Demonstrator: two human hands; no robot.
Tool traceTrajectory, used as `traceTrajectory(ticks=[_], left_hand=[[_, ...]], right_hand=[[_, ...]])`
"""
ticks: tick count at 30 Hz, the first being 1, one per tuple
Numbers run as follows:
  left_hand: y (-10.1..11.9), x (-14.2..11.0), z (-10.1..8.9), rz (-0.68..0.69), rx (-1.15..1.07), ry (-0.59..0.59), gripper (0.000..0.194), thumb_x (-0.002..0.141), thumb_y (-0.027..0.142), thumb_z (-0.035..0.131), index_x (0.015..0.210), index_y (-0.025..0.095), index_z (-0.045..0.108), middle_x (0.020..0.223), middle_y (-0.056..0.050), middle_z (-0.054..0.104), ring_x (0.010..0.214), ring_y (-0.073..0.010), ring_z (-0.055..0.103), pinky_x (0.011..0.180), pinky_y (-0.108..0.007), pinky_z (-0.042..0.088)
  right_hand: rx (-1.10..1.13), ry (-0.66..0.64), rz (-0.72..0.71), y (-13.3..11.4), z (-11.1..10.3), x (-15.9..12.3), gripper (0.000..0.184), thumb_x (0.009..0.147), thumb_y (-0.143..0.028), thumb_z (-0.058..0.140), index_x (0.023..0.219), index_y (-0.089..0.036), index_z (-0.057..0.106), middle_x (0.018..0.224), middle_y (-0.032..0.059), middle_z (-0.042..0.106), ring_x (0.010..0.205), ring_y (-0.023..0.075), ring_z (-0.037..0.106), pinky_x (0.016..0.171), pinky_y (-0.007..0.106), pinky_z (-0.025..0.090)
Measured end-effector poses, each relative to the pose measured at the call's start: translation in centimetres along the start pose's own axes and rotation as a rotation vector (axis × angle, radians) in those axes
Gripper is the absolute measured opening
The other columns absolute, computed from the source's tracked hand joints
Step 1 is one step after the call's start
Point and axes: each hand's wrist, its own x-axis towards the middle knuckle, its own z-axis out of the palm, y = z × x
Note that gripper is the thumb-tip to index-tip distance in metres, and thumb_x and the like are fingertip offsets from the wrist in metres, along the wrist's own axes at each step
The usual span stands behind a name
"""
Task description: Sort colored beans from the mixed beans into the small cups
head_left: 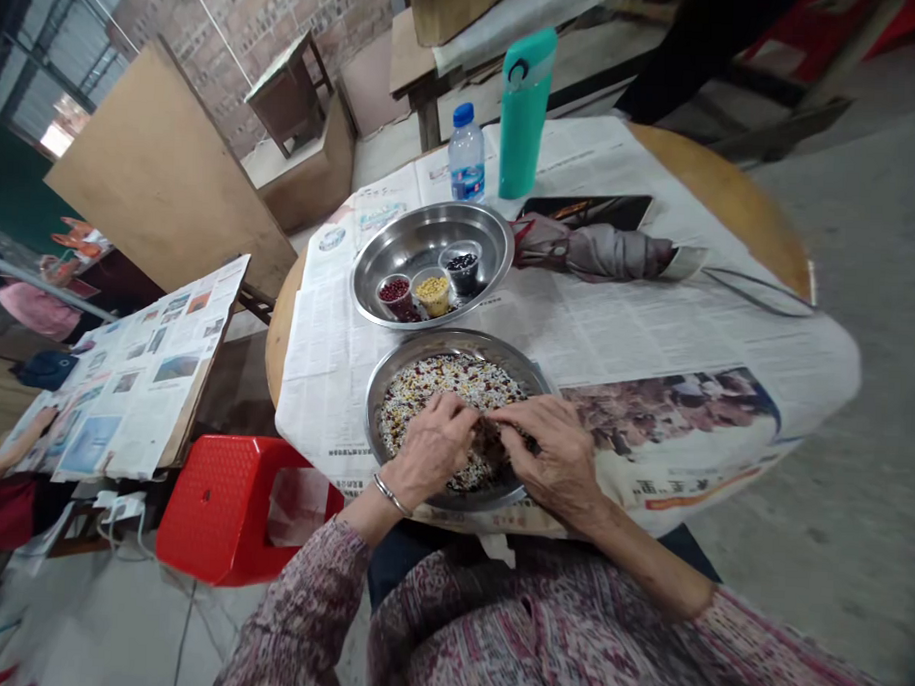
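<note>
A steel bowl (379, 380) near the table's front edge holds white rice-like grains mixed with red, yellow and black beans (456, 378). Over its near half, my left hand (437, 444) has its fingers curled together, with a silver bangle on the wrist. My right hand (555, 451) reaches in from the right rim, thumb and fingers bent close together and almost meeting the left fingertips. Whatever lies between the fingers is too small to make out. Just beyond, a second steel bowl (424, 227) contains cups of red beans (396, 295), yellow beans (432, 293) and black beans (462, 267).
Newspaper (690, 331) covers the round table. A water bottle (467, 155), a teal flask (523, 115), a dark tablet-like object (593, 208) and a folded umbrella (596, 250) are at the back. A red stool (219, 505) stands left, near another newspaper-covered table (148, 372) with people beside it.
</note>
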Motion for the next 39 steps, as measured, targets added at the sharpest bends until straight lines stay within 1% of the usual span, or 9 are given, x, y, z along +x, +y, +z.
traceTrajectory(ticks=[5, 12, 15, 18, 21, 27, 30, 34, 39], left_hand=[[1.4, -0.5, 0.7, 0.161, -0.045, -0.072, 0.02, 0.093, 0.009, 0.046, 0.107, 0.018, 0.058, 0.105, -0.007, 0.059, 0.099, -0.0197, 0.058, 0.085, -0.031, 0.055], [1.2, 0.9, 1.1, 0.244, 0.076, 0.029, 0.023, 0.095, 0.027, 0.052, 0.112, 0.015, 0.062, 0.119, -0.012, 0.06, 0.114, -0.0282, 0.053, 0.094, -0.042, 0.05], [0.3, 2.1, 1.2, 0.242, 0.103, 0.066, 0.024, 0.097, 0.027, 0.05, 0.116, 0.019, 0.062, 0.131, -0.01, 0.058, 0.125, -0.0275, 0.048, 0.102, -0.044, 0.044], [-1.3, 3.1, 0.8, 0.179, 0.127, 0.083, 0.024, 0.096, 0.022, 0.05, 0.117, 0.022, 0.062, 0.133, -0.007, 0.059, 0.124, -0.0266, 0.049, 0.102, -0.045, 0.042], [-3.1, 3.4, -0.1, 0.069, 0.168, 0.104, 0.023, 0.095, 0.018, 0.051, 0.114, 0.023, 0.063, 0.126, -0.006, 0.063, 0.115, -0.0258, 0.053, 0.093, -0.042, 0.044], [-5.1, 1.0, -1.5, -0.155, 0.221, 0.043, 0.018, 0.098, 0.019, 0.048, 0.11, 0.022, 0.061, 0.113, -0.005, 0.065, 0.103, -0.0207, 0.056, 0.091, -0.036, 0.047], [-4.9, -1.1, -1.7, -0.213, 0.193, 0.009, 0.017, 0.099, 0.02, 0.046, 0.108, 0.021, 0.06, 0.109, -0.005, 0.064, 0.101, -0.0191, 0.057, 0.091, -0.033, 0.049], [-3.7, -3.4, -1.6, -0.219, 0.113, 0.043, 0.011, 0.099, 0.021, 0.049, 0.105, 0.022, 0.058, 0.105, -0.004, 0.062, 0.1, -0.019, 0.057, 0.091, -0.034, 0.051], [-1.4, -4.6, -1.4, -0.221, 0.015, 0.073, 0.014, 0.094, 0.024, 0.058, 0.108, 0.022, 0.056, 0.113, -0.005, 0.058, 0.108, -0.0222, 0.054, 0.094, -0.038, 0.052]], right_hand=[[0.007, 0.006, 0.002, 0.0, 0.0, 0.0, 0.021, 0.086, -0.014, 0.052, 0.09, -0.025, 0.069, 0.084, 0.0025, 0.073, 0.083, 0.0212, 0.065, 0.086, 0.041, 0.048], [0.02, 0.02, 0.011, 0.0, -0.1, -0.1, 0.024, 0.091, -0.014, 0.05, 0.107, -0.024, 0.065, 0.1, 0.0068, 0.072, 0.093, 0.022, 0.066, 0.09, 0.041, 0.049], [0.012, 0.024, 0.034, 0.0, 0.0, -0.2, 0.024, 0.091, -0.015, 0.05, 0.109, -0.024, 0.065, 0.104, 0.0076, 0.072, 0.096, 0.023, 0.066, 0.091, 0.042, 0.049], [0.0, 0.026, 0.01, 0.0, 0.0, -0.2, 0.023, 0.091, -0.014, 0.051, 0.106, -0.024, 0.065, 0.099, 0.0068, 0.072, 0.093, 0.0224, 0.066, 0.09, 0.041, 0.048], [-0.007, 0.018, -0.01, 0.0, -0.1, -0.1, 0.023, 0.09, -0.012, 0.052, 0.105, -0.024, 0.065, 0.097, 0.0054, 0.072, 0.092, 0.0214, 0.066, 0.09, 0.04, 0.048], [0.002, 0.045, -0.056, 0.1, -0.1, 0.0, 0.022, 0.088, -0.011, 0.054, 0.103, -0.022, 0.065, 0.092, 0.004, 0.072, 0.087, 0.02, 0.066, 0.087, 0.038, 0.048], [-0.003, 0.053, -0.074, 0.1, 0.0, 0.1, 0.021, 0.088, -0.01, 0.055, 0.102, -0.022, 0.065, 0.091, 0.0035, 0.072, 0.085, 0.0196, 0.066, 0.086, 0.038, 0.048], [-0.018, 0.052, -0.086, 0.0, 0.0, 0.2, 0.019, 0.088, -0.009, 0.056, 0.099, -0.021, 0.065, 0.088, 0.0036, 0.072, 0.083, 0.0194, 0.066, 0.085, 0.037, 0.048], [-0.02, 0.046, -0.099, 0.1, -0.1, 0.1, 0.018, 0.088, -0.009, 0.056, 0.098, -0.021, 0.065, 0.087, 0.0035, 0.072, 0.082, 0.0193, 0.066, 0.084, 0.037, 0.047]])
